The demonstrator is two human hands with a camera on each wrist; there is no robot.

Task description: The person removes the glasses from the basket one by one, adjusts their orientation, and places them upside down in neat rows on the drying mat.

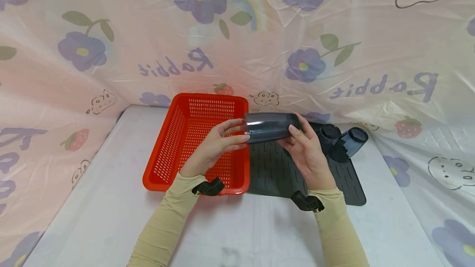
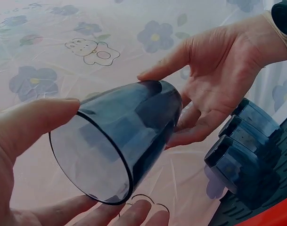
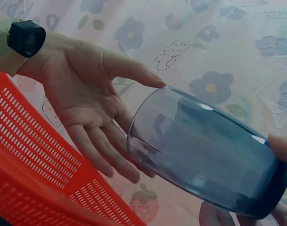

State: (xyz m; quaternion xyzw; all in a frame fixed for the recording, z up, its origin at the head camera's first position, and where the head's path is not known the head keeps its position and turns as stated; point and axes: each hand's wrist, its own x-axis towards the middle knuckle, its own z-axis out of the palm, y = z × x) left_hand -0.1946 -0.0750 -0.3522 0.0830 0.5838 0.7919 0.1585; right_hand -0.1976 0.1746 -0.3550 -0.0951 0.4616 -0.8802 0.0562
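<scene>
A dark, see-through blue tumbler [image 1: 269, 127] lies sideways in the air between both hands. My right hand [image 1: 305, 151] grips it near its base, thumb on one side and fingers on the other. My left hand [image 1: 219, 145] is at the tumbler's open end; in the right wrist view its thumb touches the rim and its long fingers spread out fairly straight. Several similar tumblers stand upside down on the dark ribbed mat [image 1: 274, 172]; the left wrist view shows a near tumbler [image 2: 235, 165], a middle one [image 2: 249, 134] and a far one [image 2: 256, 115].
A red perforated basket [image 1: 157, 180] stands left of the mat, under my left hand. Both sit on a white-covered table [image 1: 111, 209]. A flower-printed sheet [image 1: 245, 52] rises behind and at the sides.
</scene>
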